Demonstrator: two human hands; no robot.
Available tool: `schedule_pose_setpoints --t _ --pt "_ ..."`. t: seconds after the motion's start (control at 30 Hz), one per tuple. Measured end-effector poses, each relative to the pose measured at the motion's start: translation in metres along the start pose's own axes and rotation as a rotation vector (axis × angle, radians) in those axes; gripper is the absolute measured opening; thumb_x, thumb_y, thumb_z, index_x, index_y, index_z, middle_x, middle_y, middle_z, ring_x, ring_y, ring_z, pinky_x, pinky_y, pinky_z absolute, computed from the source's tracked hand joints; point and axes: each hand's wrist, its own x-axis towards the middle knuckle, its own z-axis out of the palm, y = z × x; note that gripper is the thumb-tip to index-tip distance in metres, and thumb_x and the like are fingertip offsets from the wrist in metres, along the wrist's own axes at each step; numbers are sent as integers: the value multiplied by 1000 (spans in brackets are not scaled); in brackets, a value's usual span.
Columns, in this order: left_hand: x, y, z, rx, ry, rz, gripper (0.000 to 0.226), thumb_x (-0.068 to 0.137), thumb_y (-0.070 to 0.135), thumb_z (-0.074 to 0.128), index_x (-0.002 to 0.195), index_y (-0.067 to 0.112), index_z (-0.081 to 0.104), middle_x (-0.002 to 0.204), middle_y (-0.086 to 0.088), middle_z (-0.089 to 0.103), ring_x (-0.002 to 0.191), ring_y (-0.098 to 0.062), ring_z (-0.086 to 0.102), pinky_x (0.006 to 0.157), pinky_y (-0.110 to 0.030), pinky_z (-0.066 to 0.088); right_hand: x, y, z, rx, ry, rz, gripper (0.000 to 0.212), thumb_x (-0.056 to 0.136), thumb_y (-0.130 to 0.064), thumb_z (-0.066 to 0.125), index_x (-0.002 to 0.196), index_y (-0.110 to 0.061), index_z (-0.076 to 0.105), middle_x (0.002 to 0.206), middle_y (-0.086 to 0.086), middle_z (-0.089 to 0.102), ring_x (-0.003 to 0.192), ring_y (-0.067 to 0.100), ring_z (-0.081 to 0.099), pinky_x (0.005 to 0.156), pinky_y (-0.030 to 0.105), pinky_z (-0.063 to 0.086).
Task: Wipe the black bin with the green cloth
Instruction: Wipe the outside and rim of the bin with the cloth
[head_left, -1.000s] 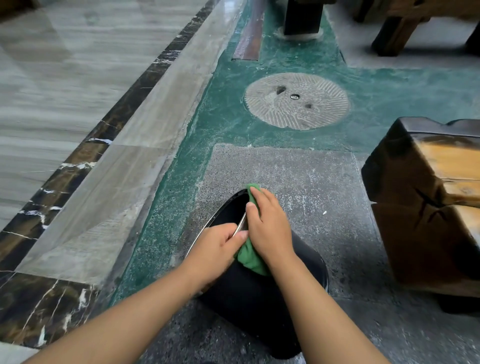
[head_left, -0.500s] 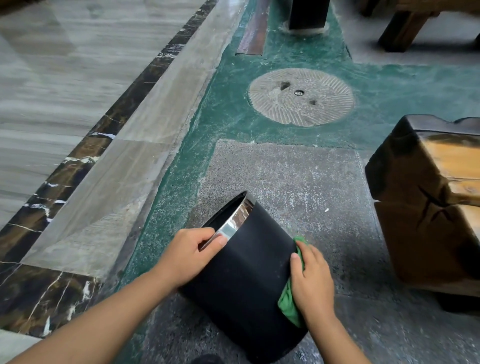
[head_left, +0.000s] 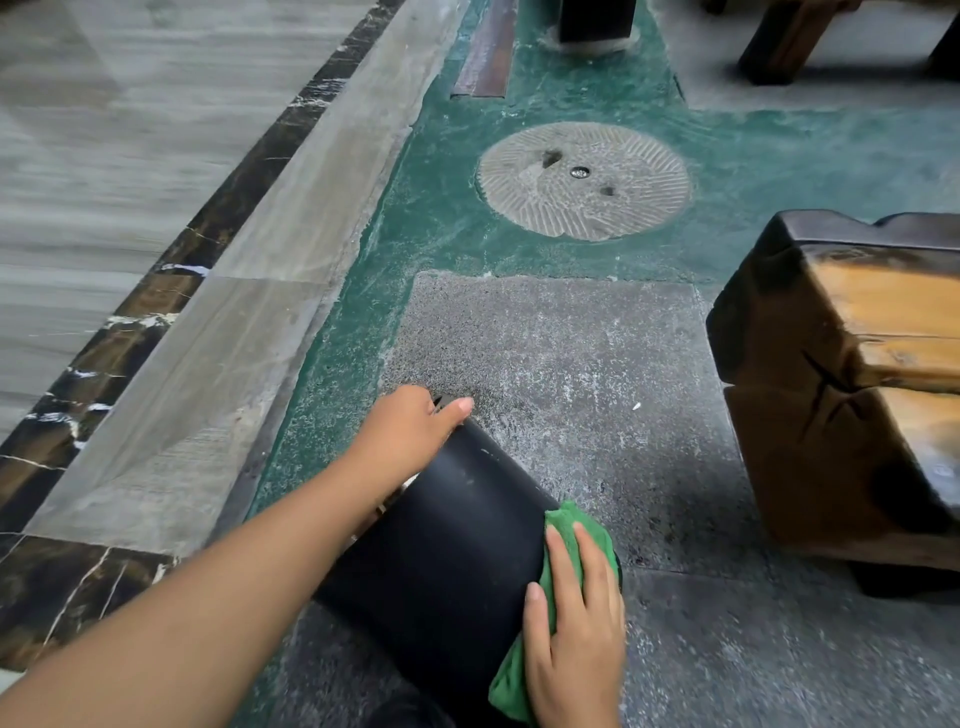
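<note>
Tilting away from the person, the black bin (head_left: 457, 551) rests on the grey stone floor (head_left: 597, 364), its long axis running from near the camera up and to the left, mouth end farthest away. The left hand (head_left: 410, 431) reaches forward over that far rim, fingers (head_left: 457, 408) curled around it. The right hand (head_left: 576, 618) lies flat, fingers extended, pressing the green cloth (head_left: 563, 525) against the bin's right side wall. A wooden bench (head_left: 852, 364) stands to the right.
</note>
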Motion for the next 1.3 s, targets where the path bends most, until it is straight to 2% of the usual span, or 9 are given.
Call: schedule_pose_setpoints --t 0.2,0.43,0.57,0.73,0.9,1.03,1.1,1.2,1.3 --pt "-11 -4 8 -78 69 46 58 95 41 53 48 18 29 42 7 32 43 -17 33 45 -32 21 20 4 -5 94 -56 148 51 93 -36 39 139 -18 56 146 3 51 135 24 45 110 47 36" --pt "-22 12 -9 -252 88 382 53 96 41 50 57 6 41 47 -7 45 46 -15 41 52 -38 35 62 24 -9 193 -20 274 39 99 -22 44 135 -21 58 138 -3 56 131 15 47 112 40 36" --pt "-35 21 -1 -245 58 566 46 97 34 50 57 12 45 50 3 44 48 -8 42 50 -26 34 71 25 4 254 81 338 38 100 -18 43 134 -20 58 140 -1 55 128 13 48 106 27 33" --pt "-29 15 2 -284 94 598 48 98 37 44 59 9 47 53 -5 52 51 -19 52 54 -41 42 87 8 12 348 141 255 38 99 -9 48 134 -17 61 142 0 55 131 6 47 107 4 24" --pt "-22 12 -4 -314 113 621 44 99 33 43 59 15 48 52 1 51 51 -14 54 52 -31 42 118 -63 6 450 157 -35 37 98 -10 49 133 -12 61 141 1 55 133 3 47 112 17 31" --pt "-18 11 -4 -408 137 619 48 101 34 35 75 8 65 67 1 65 63 -12 61 63 -31 49 149 -118 -1 577 67 -93 41 97 -16 43 133 -15 62 142 -1 54 132 -3 44 111 13 29" --pt "-16 5 -8 -449 216 605 49 101 33 34 77 8 69 70 0 69 64 -8 64 63 -27 49 161 -133 -1 584 -33 -121 42 98 -20 39 133 -13 62 143 2 55 135 4 44 116 24 30" --pt "-14 0 -10 -444 269 596 47 98 29 36 67 5 62 61 12 59 56 7 53 56 -14 40 172 -141 5 413 -145 -234 56 100 -41 25 136 -13 58 145 3 54 139 13 40 119 35 25" --pt "-17 -9 -14 -346 298 593 43 98 27 39 60 11 51 55 18 44 51 6 44 55 -8 31 180 -132 16 297 -190 -204 65 95 -55 22 139 -20 54 144 -3 55 136 11 44 116 32 29"
